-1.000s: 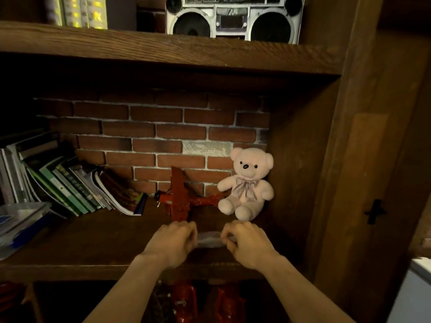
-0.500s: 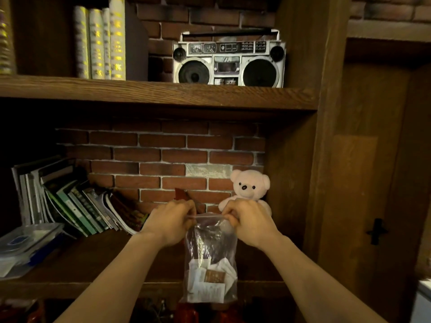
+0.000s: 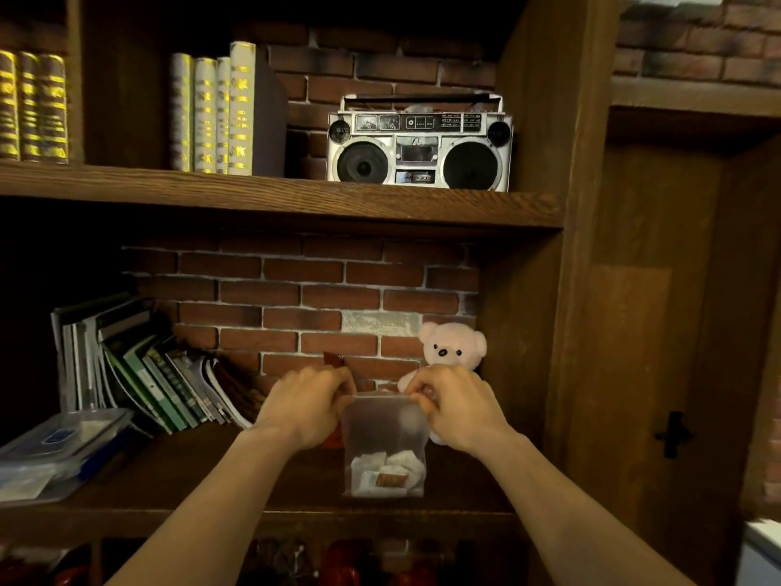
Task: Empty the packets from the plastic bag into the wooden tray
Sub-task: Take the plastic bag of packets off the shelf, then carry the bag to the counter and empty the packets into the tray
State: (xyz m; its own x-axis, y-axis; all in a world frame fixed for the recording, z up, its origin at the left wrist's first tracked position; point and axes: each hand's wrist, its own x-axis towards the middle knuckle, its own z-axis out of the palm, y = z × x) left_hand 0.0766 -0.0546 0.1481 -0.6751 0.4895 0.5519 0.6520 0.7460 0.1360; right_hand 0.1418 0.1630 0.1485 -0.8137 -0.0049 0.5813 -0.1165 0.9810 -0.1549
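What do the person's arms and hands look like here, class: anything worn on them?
Both forearms are bare as far as the frame shows: no sleeves in view. The left hand and right hand wear no gloves; no watch, bracelet or ring is visible.

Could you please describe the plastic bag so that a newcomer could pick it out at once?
Find the silver boombox; on the shelf below sits a pink teddy bear. Just before it, the left hand and right hand hold up the clear plastic bag, packets at its bottom.

We see both hands, left and right, pinching the top of a clear bag before the teddy; packets sit at its bottom.
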